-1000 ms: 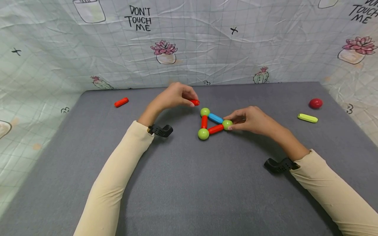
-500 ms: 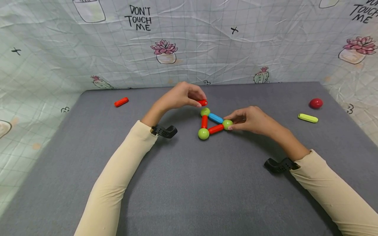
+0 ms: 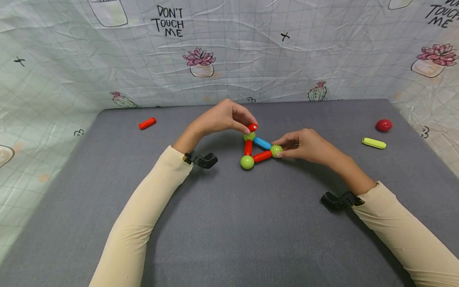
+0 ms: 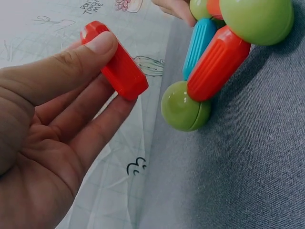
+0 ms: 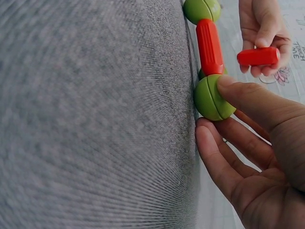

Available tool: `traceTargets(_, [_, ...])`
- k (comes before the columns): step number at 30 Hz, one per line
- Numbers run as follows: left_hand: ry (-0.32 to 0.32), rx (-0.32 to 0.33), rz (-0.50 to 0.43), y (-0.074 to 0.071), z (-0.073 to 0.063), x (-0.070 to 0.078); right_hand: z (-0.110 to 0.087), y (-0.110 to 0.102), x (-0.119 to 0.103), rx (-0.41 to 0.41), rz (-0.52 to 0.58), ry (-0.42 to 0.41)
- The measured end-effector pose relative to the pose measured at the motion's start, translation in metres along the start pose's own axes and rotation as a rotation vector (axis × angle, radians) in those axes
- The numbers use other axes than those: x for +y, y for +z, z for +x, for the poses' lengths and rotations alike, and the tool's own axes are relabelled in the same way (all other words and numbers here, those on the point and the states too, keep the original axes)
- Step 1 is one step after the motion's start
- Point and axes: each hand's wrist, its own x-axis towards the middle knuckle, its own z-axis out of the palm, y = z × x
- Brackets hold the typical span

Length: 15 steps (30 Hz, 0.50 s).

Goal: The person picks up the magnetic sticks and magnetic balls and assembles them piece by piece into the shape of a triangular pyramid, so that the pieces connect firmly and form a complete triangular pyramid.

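Near the far edge of the worktop [image 3: 229, 223], your left hand [image 3: 220, 117] pinched a red stick [image 3: 253, 127]. Your right hand [image 3: 305, 147] pinched a green ball [image 3: 276, 151], probably steadying the triangle [image 3: 262, 156].

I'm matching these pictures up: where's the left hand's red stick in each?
Head: red stick just above and right of centre, in the left hand.
Left wrist: red stick at upper left.
Right wrist: red stick at upper right, in the left hand.
Shared landmark: the green ball that the right hand holds.
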Motion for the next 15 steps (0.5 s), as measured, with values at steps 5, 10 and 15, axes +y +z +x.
traceTargets(5, [0.015, -0.032, -0.069, 0.0025, 0.0026, 0.0002, 0.0002, 0.0, -0.0003, 0.002, 0.004, 0.007])
traceTargets(10, [0.035, -0.059, -0.089, 0.0043, 0.0046, 0.0003, 0.0005, 0.0001, -0.0005, 0.003, 0.005, 0.005])
traceTargets(15, [0.05, -0.079, -0.094, 0.0051, 0.0057, -0.0009, 0.0007, 0.0002, -0.0005, 0.002, 0.008, 0.002])
